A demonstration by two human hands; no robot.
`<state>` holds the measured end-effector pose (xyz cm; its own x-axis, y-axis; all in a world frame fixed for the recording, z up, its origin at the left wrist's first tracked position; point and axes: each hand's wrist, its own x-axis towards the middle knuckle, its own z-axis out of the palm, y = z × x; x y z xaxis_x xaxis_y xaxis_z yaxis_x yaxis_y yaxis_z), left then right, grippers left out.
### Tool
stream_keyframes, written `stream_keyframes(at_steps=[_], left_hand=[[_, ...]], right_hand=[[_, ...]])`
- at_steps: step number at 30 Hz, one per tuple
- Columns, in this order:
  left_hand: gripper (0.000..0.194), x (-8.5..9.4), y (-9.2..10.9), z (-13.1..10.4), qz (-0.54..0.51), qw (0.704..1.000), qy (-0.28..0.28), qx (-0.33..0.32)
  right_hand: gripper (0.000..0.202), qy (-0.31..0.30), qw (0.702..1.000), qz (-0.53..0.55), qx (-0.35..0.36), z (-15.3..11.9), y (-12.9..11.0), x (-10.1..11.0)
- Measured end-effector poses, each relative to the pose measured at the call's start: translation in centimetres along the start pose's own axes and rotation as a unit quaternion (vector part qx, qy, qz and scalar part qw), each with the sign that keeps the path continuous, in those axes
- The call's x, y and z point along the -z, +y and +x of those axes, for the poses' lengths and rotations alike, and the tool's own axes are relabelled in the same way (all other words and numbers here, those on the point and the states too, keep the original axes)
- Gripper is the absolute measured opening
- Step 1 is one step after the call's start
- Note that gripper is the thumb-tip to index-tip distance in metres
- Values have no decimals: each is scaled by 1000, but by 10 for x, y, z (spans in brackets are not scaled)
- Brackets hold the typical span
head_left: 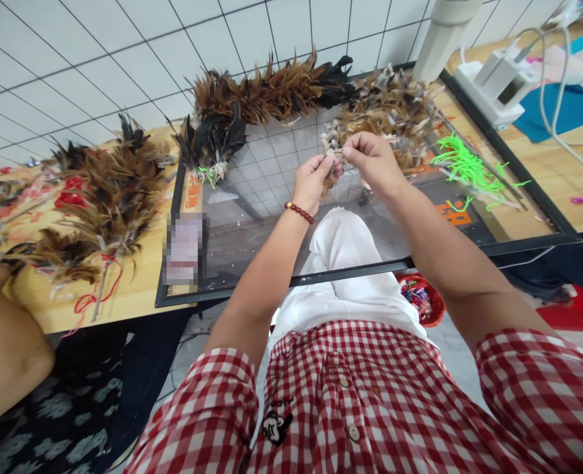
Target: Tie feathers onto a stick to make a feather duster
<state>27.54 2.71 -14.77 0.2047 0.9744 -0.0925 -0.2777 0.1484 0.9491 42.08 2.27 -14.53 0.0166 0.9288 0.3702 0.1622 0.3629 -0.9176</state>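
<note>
My left hand [313, 179], with a beaded bracelet on its wrist, is closed on a small tuft of brown feathers [328, 187] above the glass-topped tray. Close beside it, my right hand [374, 163] is pinched, fingertips almost meeting the left ones. Whatever those right fingertips hold is too small to make out. A loose pile of brown feathers [394, 108] lies just beyond both hands. Bright green strings [469, 168] lie to the right, next to thin sticks. At the tray's back left sits a bundle of black feathers [217, 141].
A long row of brown feathers [259, 92] lines the tiled wall. More feather bunches [108, 191] cover the table at left, near another person's arm [7, 329]. A power strip [493, 89] with cables and a pale post [444, 39] stand at right. A blurred rectangular object [185, 249] lies front left.
</note>
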Motion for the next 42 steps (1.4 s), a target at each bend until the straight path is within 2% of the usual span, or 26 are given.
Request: stream_keyframes(at_steps=[5, 12, 15, 20, 25, 29, 32, 35, 37, 38, 40, 42], left_hand=[[26, -1, 0, 0, 6, 1000, 21, -3], [25, -3, 1, -5, 27, 1000, -10, -2], [20, -4, 2, -6, 22, 1000, -2, 7], [19, -5, 5, -7, 22, 999, 6, 25], [24, -4, 5, -9, 30, 999, -30, 30], [25, -4, 2, -8, 31, 997, -68, 25], [28, -5, -2, -7, 28, 997, -65, 28], [26, -4, -3, -5, 12, 999, -28, 25], [25, -3, -2, -3, -1, 1000, -7, 21], [24, -2, -1, -3, -4, 1000, 0, 20], [22, 0, 1, -2, -3, 1000, 10, 18], [22, 1, 2, -1, 6, 1000, 18, 20]], right_hand=[[42, -39, 999, 29, 10, -3, -6, -2], [35, 35, 998, -18, 56, -3, -4, -2], [36, 45, 998, -27, 38, -1, 0, 0], [39, 29, 999, 36, -23, 0, -1, 2], [36, -15, 997, 62, -47, -6, -10, -1], [40, 11, 997, 58, -43, -7, -3, -6], [44, 28, 998, 37, -34, -4, 0, -6], [40, 67, 997, -48, -5, 0, -6, 12], [32, 90, 984, -148, 31, 2, -13, 37], [29, 83, 976, -198, 40, 2, -15, 52], [26, 2, 958, -287, 17, 3, -13, 80], [24, -135, 931, -336, -36, 5, -1, 101]])
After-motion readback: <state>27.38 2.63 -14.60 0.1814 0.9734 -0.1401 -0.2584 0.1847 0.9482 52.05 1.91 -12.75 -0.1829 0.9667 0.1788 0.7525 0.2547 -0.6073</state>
